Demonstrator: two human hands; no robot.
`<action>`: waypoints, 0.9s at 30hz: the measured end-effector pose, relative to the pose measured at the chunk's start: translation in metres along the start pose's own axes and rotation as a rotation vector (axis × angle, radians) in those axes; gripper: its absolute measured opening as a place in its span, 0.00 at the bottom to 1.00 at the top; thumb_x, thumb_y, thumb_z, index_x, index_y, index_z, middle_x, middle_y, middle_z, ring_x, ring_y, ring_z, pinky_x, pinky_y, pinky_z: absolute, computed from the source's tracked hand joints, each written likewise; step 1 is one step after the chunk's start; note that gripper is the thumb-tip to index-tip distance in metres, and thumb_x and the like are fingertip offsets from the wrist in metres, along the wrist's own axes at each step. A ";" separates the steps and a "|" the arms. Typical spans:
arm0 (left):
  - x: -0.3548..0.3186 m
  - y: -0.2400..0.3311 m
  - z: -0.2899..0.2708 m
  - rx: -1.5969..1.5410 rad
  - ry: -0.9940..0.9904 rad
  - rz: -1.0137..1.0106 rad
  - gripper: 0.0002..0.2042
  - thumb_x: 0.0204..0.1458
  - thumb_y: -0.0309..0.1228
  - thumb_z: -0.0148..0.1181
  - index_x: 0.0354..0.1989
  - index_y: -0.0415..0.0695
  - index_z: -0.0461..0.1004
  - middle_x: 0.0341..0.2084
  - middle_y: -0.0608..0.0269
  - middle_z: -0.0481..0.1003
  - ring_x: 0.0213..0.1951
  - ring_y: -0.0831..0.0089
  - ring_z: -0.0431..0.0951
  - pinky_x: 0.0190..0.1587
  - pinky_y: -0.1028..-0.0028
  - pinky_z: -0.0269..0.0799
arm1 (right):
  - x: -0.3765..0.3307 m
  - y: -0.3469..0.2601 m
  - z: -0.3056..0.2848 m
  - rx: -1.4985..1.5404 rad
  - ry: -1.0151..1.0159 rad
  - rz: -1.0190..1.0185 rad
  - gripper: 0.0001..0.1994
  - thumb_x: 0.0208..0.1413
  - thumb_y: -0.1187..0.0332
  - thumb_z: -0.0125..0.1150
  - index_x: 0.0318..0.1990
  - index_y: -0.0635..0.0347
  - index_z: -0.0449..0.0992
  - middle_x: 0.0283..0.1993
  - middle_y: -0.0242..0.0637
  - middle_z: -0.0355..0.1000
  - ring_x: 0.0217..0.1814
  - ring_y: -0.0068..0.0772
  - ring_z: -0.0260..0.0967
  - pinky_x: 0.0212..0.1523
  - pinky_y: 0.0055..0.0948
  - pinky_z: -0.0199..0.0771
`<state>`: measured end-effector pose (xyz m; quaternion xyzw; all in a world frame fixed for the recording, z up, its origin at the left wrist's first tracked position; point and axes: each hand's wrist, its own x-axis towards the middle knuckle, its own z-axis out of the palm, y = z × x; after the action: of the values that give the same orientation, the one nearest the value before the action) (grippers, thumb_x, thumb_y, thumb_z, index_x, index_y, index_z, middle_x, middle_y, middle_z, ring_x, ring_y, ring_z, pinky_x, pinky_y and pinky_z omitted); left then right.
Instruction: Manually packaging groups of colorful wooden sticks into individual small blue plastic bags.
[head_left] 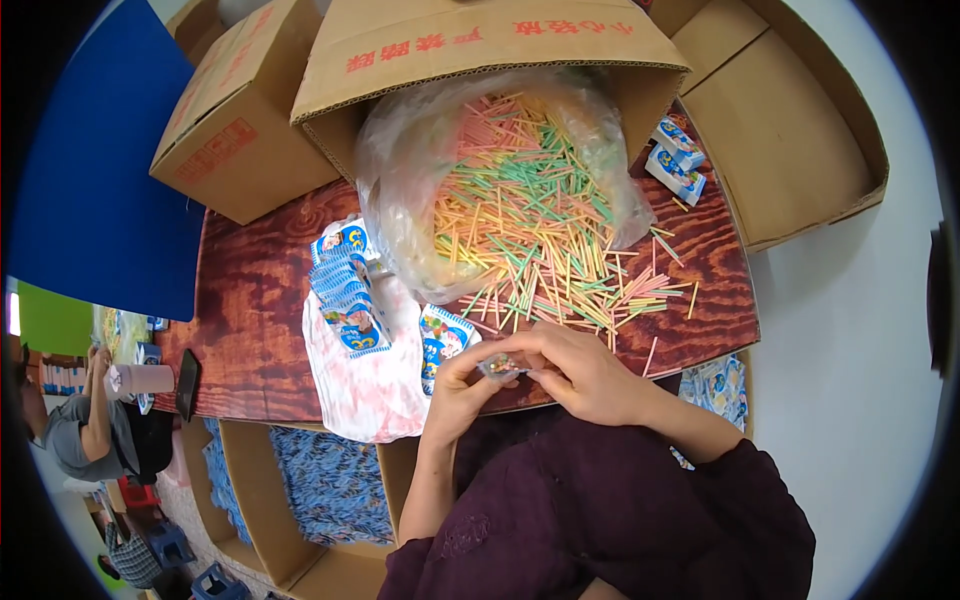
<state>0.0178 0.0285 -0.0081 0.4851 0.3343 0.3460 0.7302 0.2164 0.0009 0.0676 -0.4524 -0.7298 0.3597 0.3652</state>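
Near the table's front edge, my left hand (460, 392) and my right hand (582, 368) come together around a small packet (503, 368). Coloured stick ends show in its mouth. The fingers of both hands are closed on it. Just beyond them, thin pastel sticks (530, 220) in pink, yellow, green and orange spill from a clear plastic bag (385, 200) inside a tipped carton (480, 40). To the left of my hands, a blue-and-white packet (443, 338) lies on a pink-stained white cloth (365, 400), beside a row of stacked packets (350, 295).
A closed carton (240, 130) stands at the back left, and an open carton (800, 140) at the right. More packets (677, 170) lie by the bag. Below the table, a box (270, 500) holds many blue packets. A phone (187, 384) and another person (90, 430) are at the left.
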 end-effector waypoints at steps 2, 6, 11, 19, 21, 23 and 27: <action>0.000 0.009 0.003 0.113 0.005 0.019 0.11 0.50 0.18 0.60 0.43 0.36 0.78 0.40 0.59 0.77 0.38 0.75 0.76 0.43 0.78 0.71 | 0.001 0.008 -0.009 0.168 -0.045 0.080 0.16 0.54 0.76 0.57 0.52 0.59 0.71 0.34 0.35 0.68 0.36 0.28 0.68 0.40 0.29 0.69; 0.002 0.016 0.007 0.352 0.010 0.140 0.12 0.47 0.17 0.59 0.42 0.36 0.78 0.39 0.58 0.78 0.40 0.71 0.77 0.44 0.76 0.70 | 0.019 0.066 -0.033 -0.110 0.165 0.221 0.12 0.55 0.72 0.59 0.47 0.63 0.73 0.35 0.37 0.69 0.39 0.32 0.70 0.41 0.31 0.70; -0.003 0.014 0.007 0.412 0.043 0.256 0.16 0.44 0.15 0.57 0.43 0.38 0.79 0.38 0.57 0.78 0.42 0.68 0.77 0.46 0.75 0.70 | 0.024 0.116 -0.028 -0.733 0.295 0.029 0.06 0.51 0.74 0.58 0.37 0.63 0.71 0.36 0.43 0.66 0.43 0.46 0.68 0.40 0.40 0.68; -0.001 0.014 0.007 0.438 0.062 0.288 0.16 0.44 0.15 0.57 0.43 0.38 0.80 0.38 0.57 0.78 0.43 0.68 0.78 0.46 0.74 0.71 | 0.027 0.117 -0.020 -0.757 0.323 0.138 0.09 0.48 0.76 0.56 0.38 0.61 0.68 0.35 0.44 0.67 0.42 0.50 0.68 0.40 0.44 0.68; -0.001 0.013 0.007 0.438 0.062 0.290 0.16 0.44 0.14 0.57 0.42 0.38 0.80 0.38 0.57 0.78 0.43 0.68 0.78 0.46 0.74 0.71 | 0.031 0.114 -0.022 -0.670 0.386 0.187 0.10 0.48 0.78 0.55 0.40 0.61 0.67 0.33 0.46 0.67 0.39 0.54 0.68 0.39 0.47 0.68; 0.000 0.013 0.007 0.445 0.070 0.300 0.16 0.44 0.14 0.57 0.42 0.38 0.80 0.38 0.57 0.78 0.42 0.68 0.78 0.46 0.74 0.71 | 0.029 0.121 -0.032 -0.687 0.418 0.157 0.11 0.48 0.78 0.55 0.40 0.61 0.68 0.32 0.44 0.67 0.36 0.48 0.69 0.37 0.43 0.69; 0.000 0.012 0.005 0.446 0.079 0.304 0.16 0.43 0.13 0.57 0.42 0.38 0.80 0.38 0.57 0.78 0.42 0.68 0.78 0.46 0.74 0.71 | 0.025 0.085 -0.060 -0.293 0.334 0.412 0.09 0.51 0.77 0.56 0.41 0.62 0.72 0.29 0.33 0.67 0.30 0.24 0.67 0.30 0.25 0.66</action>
<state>0.0192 0.0297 0.0049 0.6648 0.3536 0.3882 0.5313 0.2934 0.0641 0.0291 -0.6917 -0.5966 0.2376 0.3304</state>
